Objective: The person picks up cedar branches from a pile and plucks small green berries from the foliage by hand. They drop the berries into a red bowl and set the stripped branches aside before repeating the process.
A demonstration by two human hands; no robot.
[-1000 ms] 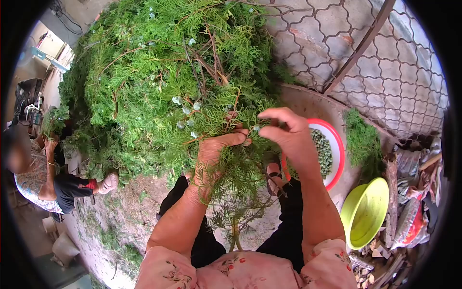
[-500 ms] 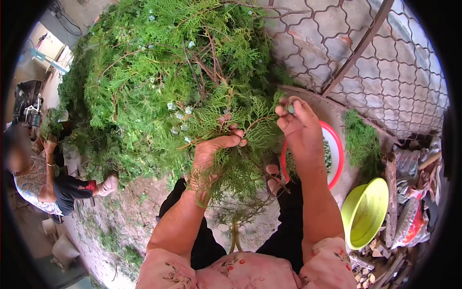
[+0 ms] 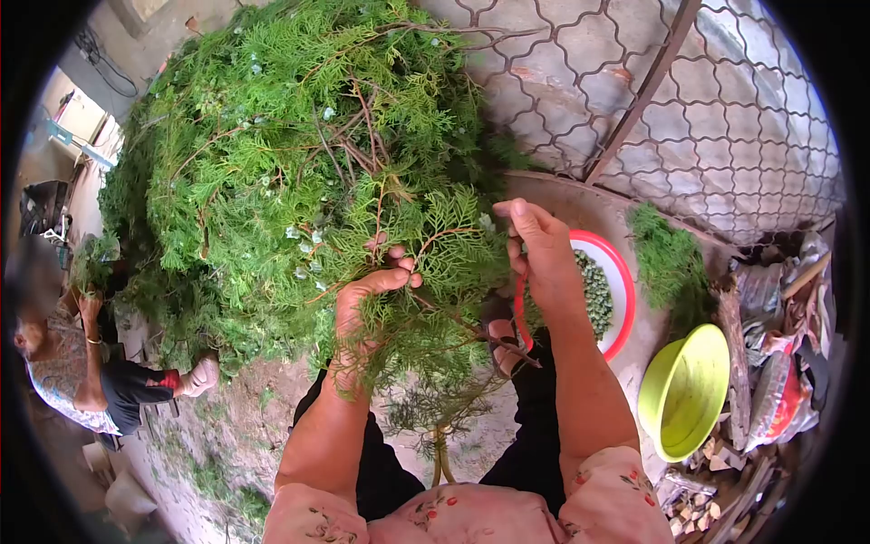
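Note:
My left hand point(image 3: 362, 299) grips a green cypress-like branch point(image 3: 435, 263) with flat feathery sprays and pale blue-green cones, holding it up over my lap. My right hand point(image 3: 539, 249) pinches at the right edge of that branch, fingers closed on a spray or a small cone; which one I cannot tell. Behind the right hand lies a red-rimmed white plate point(image 3: 622, 281) filled with small green cones point(image 3: 594, 290). A big heap of the same green branches point(image 3: 290, 136) fills the upper left.
A lime-green plastic bowl point(image 3: 684, 390) stands at the right, beside scraps and wrappers point(image 3: 779, 363). A loose green sprig pile point(image 3: 671, 258) lies by a metal lattice fence point(image 3: 725, 118). Another person point(image 3: 82, 363) sits at the far left on bare dirt ground point(image 3: 236, 417).
My right hand dropped from the raised position back onto the branch's right edge. The view shifted slightly, and the left hand kept its grip.

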